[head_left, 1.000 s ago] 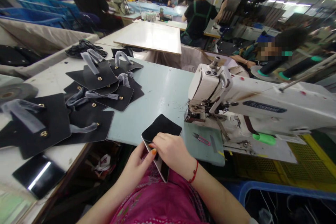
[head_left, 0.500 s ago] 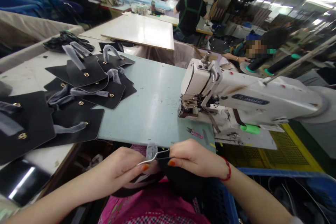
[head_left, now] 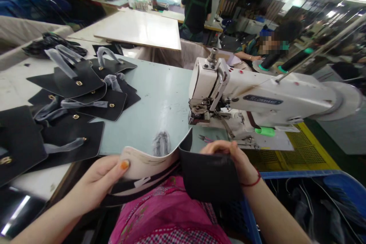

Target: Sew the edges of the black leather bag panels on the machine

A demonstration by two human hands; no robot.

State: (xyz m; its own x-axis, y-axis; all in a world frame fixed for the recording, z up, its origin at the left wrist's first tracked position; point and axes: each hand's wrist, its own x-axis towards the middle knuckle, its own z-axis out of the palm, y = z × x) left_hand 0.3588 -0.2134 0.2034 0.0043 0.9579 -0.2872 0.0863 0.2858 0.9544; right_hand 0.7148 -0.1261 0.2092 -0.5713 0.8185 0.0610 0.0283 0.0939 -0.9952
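A black bag panel [head_left: 210,177] with a pale inner side is stretched between my hands over my lap, bent into a wave along its top edge. My left hand [head_left: 107,177] pinches its pale left end, thumb on the near face. The fingers of my right hand [head_left: 228,156] are wrapped over the right part, partly hidden behind the black face. A plastic-wrapped handle [head_left: 161,143] stands up behind the middle of the top edge. Beyond my right hand, thread snips [head_left: 205,138] lie on the table, partly covered by the hand.
A white sewing machine [head_left: 246,97] stands right on the pale green tabletop [head_left: 160,91]. Black panels with wrapped handles [head_left: 74,80] are piled left. A blue crate [head_left: 309,175] holding dark pieces sits lower right, near a yellow crate [head_left: 309,156]. Co-workers [head_left: 197,4] are farther back.
My hands have moved apart, and the panel has come up and spread open, showing its pale inner side on the left and black face on the right. The view has shifted slightly.
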